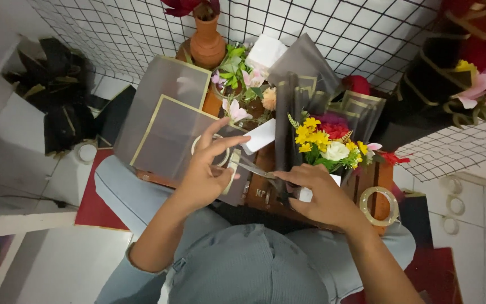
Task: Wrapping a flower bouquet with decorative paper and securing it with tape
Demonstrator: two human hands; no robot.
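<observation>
Wrapping sheets point(167, 126): grey translucent squares edged in gold, spread across the wooden stand point(265, 194) on the person's lap.
Bouquet point(324, 141): yellow, red and white blooms in dark wrap, just right of the sheets.
Left hand point(206, 171): fingers closed around a tape roll point(212, 151) over the sheets.
Right hand point(319, 194): gripping scissors point(262, 174), blades pointing toward the tape.
Second tape roll point(379, 205): lying at the stand's right end.

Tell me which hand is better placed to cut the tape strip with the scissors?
Probably the right hand: it holds the scissors, blades pointing toward the tape roll. The left hand grips that roll and pulls the strip.
</observation>
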